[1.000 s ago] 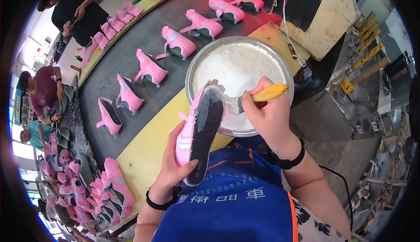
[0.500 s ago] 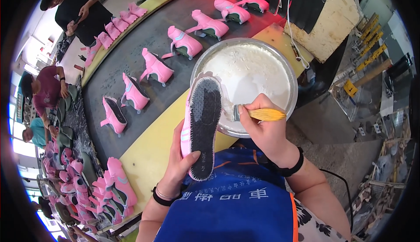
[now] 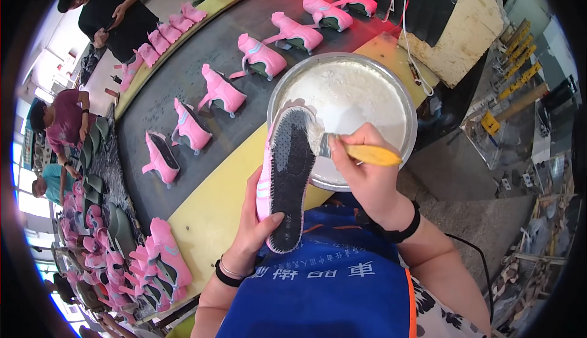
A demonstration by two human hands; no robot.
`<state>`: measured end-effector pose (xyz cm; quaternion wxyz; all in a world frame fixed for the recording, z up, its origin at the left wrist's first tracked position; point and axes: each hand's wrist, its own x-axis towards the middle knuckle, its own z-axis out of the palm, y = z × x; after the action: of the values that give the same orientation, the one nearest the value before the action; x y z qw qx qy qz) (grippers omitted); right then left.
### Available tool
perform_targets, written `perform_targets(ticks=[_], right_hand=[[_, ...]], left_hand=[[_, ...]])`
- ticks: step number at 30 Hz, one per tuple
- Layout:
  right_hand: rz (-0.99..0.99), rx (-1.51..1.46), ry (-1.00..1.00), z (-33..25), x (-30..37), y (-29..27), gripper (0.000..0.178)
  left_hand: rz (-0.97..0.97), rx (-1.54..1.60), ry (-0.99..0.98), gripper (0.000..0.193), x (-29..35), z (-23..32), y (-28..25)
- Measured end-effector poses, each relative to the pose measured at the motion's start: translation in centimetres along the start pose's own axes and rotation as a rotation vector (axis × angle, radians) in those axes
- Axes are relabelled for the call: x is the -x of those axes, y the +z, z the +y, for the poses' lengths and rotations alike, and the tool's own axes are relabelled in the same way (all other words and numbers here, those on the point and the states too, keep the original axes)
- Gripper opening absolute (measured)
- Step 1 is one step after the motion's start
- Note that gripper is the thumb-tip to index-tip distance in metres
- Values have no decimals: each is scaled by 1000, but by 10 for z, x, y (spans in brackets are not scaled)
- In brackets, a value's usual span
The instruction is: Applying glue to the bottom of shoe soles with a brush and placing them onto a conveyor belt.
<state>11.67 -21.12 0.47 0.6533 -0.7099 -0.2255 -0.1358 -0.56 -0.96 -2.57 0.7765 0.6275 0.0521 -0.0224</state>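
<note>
My left hand point(image 3: 255, 220) grips a pink shoe upper point(image 3: 264, 176) near its heel, thumb on the black bottom, which faces up. The upper stands toe away from me, partly over the near left rim of a metal basin point(image 3: 412, 124). White liquid point(image 3: 361, 93) fills the basin. Closed around a paintbrush point(image 3: 374, 154) with a yellow handle is my right hand point(image 3: 378, 182). The whitened bristles meet the right edge of the upper's bottom near the toe. A wet sheen shows on the front part of the bottom.
A dark conveyor belt point(image 3: 137, 142) carries a row of pink uppers point(image 3: 223, 90) toward a red-lit opening with dark flaps point(image 3: 422, 7). More pink uppers point(image 3: 164, 258) are piled at left, beside green soles point(image 3: 120, 225). Co-workers point(image 3: 64, 118) stand along the far left side.
The brush has moved left and a little away from me, its bristles now against the upper's edge. On the belt, the pink uppers have shifted slightly toward the red-lit opening.
</note>
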Motion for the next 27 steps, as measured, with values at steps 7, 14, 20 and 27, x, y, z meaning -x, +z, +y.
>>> perform_targets(ticks=[7, 14, 20, 27], right_hand=[[-113, 8, 23, -12, 15, -1, 18], [-219, 26, 144, -31, 3, -15, 22], [-273, 117, 214, -24, -22, -16, 23], [-44, 28, 210, -5, -49, -11, 26]], left_hand=[[20, 25, -4, 101, -1, -2, -2], [26, -52, -12, 98, -1, 3, -1], [6, -97, 73, 101, 0, -2, -5], [-67, -132, 29, 104, 6, -2, -11]])
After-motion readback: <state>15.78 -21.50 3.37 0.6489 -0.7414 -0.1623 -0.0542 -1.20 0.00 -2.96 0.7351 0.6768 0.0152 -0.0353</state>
